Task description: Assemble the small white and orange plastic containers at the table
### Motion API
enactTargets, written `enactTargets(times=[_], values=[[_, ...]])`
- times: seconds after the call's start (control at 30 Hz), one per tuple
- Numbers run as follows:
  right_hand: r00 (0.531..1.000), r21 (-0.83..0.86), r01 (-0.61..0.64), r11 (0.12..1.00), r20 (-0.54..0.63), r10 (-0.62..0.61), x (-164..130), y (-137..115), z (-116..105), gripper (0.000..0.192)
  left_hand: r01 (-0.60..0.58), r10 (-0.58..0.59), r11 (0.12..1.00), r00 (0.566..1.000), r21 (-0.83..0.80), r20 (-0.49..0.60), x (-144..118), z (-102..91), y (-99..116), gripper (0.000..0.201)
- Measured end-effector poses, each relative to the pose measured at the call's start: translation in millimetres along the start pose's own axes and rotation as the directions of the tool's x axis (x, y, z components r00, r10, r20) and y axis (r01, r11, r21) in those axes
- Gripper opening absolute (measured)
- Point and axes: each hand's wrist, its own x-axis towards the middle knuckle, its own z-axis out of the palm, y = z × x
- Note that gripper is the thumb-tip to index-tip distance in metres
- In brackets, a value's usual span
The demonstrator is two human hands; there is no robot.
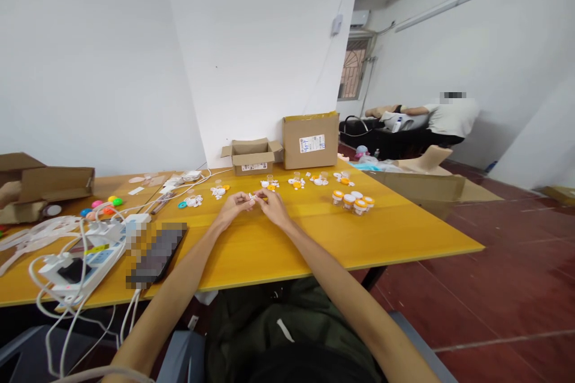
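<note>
Both hands are out over the yellow desk (269, 251), meeting fingertip to fingertip. The left hand (233, 206) and the right hand (272, 203) pinch a small white piece (253, 197) between them, fingers curled in narrow around it; it is too small to tell just what it is. The piece sits right in the gap where the two hands touch, just above the desk top.

Just beyond the hands runs a scattered row of little white and orange parts (296, 182). To the right of the right hand stands a tight cluster of small jars with orange and white lids (353, 200), near but apart from the fingers. Further back, past the parts, a small open cardboard box (252, 157) and a taller closed one (311, 140) sit against the wall.

Left of the left hand lies a dark phone (157, 253), and beyond it a white power strip (85, 263) tangled in white cables (54, 230). A few bright coloured balls (105, 206) rest further left, with another cardboard box (49, 185) at the far edge.

Nothing lies between the hands and the jars. Well off to the right, another person (449, 119) bends over a dark bench.
</note>
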Motion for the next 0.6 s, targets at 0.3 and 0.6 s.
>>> enactTargets(times=[0.3,0.6], values=[[0.999,0.178,-0.016,0.984,0.047,0.007,0.7,-1.2,-2.0,0.005,-0.007,0.007,1.0,1.0,0.001,0.018,-1.0,0.9,1.3,0.039],[0.999,0.205,-0.015,0.979,0.046,0.006,1.4,-2.6,-1.9,0.004,-0.006,0.009,0.999,0.998,-0.046,0.065,-3.2,1.2,3.6,0.033]])
